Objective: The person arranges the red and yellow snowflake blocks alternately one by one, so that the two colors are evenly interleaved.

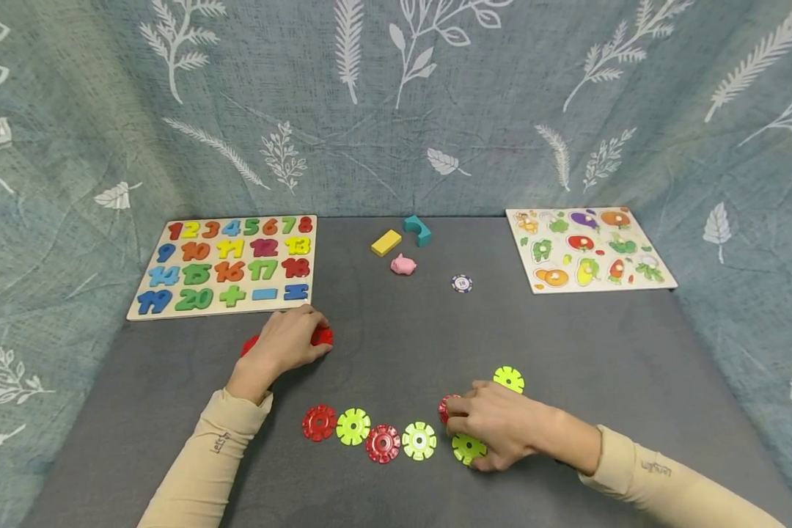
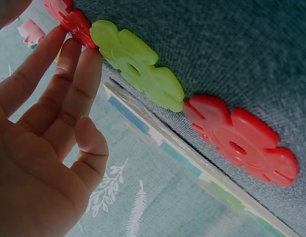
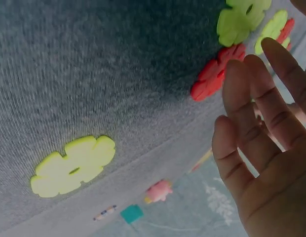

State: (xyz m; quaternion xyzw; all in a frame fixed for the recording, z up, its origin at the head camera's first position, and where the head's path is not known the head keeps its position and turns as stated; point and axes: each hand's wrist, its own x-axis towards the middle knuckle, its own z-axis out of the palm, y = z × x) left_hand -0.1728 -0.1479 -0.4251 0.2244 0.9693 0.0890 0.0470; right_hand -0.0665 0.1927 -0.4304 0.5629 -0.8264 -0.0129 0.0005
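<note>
My left hand (image 1: pixel 289 339) is over a row of flower-shaped notched plastic discs. Its thumb and fingertips pinch the edges of a red disc (image 1: pixel 323 336). Beside that hand, the left wrist view shows a green disc (image 2: pixel 135 66) and another red disc (image 2: pixel 242 140). My right hand (image 1: pixel 498 422) reaches over a green disc (image 1: pixel 468 449), its thumb by the near edge and fingers spread toward the far side. A red disc (image 3: pixel 217 74) is partly hidden behind those fingers. Another yellow-green disc (image 1: pixel 509 379) lies just beyond this hand.
Between the hands, red (image 1: pixel 320 422) and yellow-green discs (image 1: pixel 419 441) alternate in a row. A number puzzle board (image 1: pixel 221 275) lies at back left, a vegetable puzzle board (image 1: pixel 567 257) at back right. A yellow block (image 1: pixel 386 243), teal arch (image 1: pixel 419 231), pink pig (image 1: pixel 403 265) and poker chip (image 1: pixel 462 284) lie between.
</note>
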